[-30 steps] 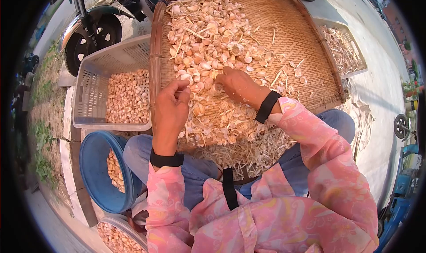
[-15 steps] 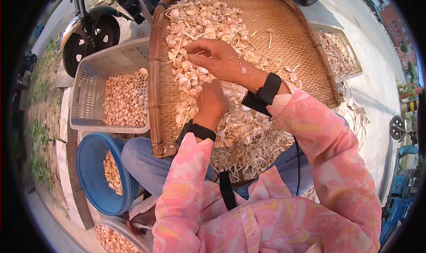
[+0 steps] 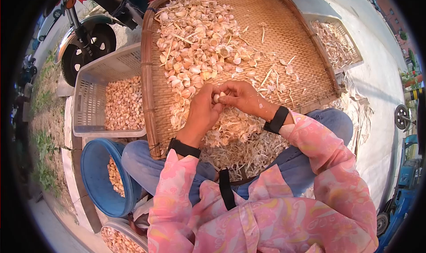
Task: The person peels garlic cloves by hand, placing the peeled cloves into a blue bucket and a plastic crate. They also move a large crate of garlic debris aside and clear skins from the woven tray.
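Over the near part of a woven bamboo tray (image 3: 306, 44), my two hands meet at the fingertips. My left hand (image 3: 200, 113) pinches a pale garlic clove (image 3: 217, 98) with thumb and fingers. From the other side my right hand (image 3: 246, 100) closes its thumb and fingertips on the same clove; a second pale bit shows there, too small to tell apart surely. Just beyond the hands lies a heap of loose garlic cloves (image 3: 197, 35) mixed with stalks and skin. Below them, papery garlic skins (image 3: 242, 131) spill over the tray's near side toward my lap.
A white plastic crate (image 3: 86, 106) with cloves stands left of the tray, above a blue bucket (image 3: 95, 182) holding more cloves. Another tub of cloves (image 3: 120, 242) is at bottom left. A crate of skins (image 3: 335, 44) stands right. A vehicle wheel (image 3: 93, 44) is behind the left crate.
My right hand has come down from over the clove heap, where its fingers were apart, to meet my left hand. Both now grip a clove between them. The view has shifted slightly.
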A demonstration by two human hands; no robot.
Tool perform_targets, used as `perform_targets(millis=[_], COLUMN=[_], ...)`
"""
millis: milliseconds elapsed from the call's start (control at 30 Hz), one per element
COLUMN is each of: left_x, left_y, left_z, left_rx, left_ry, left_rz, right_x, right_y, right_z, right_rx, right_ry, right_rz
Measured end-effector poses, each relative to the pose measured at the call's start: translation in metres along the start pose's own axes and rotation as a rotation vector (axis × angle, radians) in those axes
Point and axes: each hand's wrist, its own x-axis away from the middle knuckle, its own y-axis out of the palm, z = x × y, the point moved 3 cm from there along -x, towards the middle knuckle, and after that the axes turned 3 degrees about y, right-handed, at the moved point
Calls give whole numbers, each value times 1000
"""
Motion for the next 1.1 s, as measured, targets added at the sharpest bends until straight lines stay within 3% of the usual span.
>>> perform_targets(millis=[67,333,400,500,533,633,833,933,1100], left_x=[8,29,27,27,27,31,31,33,38], left_y=[-2,-9,-8,-12,-11,-2,2,-3,-11], left_z=[4,29,34,39,35,15,19,22,33], left_rx=[178,206,328,771,762,764,633,662,864], left_ry=[-70,22,-36,-388,-395,-395,-282,-225,-125], left_rz=[25,218,245,157,165,197,304,404,401], right_x=[8,22,25,32,34,36,38,24,19], right_y=[3,11,10,13,15,19,15,2,-8], right_z=[-4,-15,-29,-43,-45,-44,-32,-24,-28], right_rx=[-50,-244,133,558,676,777,464,-222,-134], right_ry=[-32,6,-155,-428,-526,-548,-266,-138,135], right_rz=[-30,15,71,124,137,147,113,196,216])
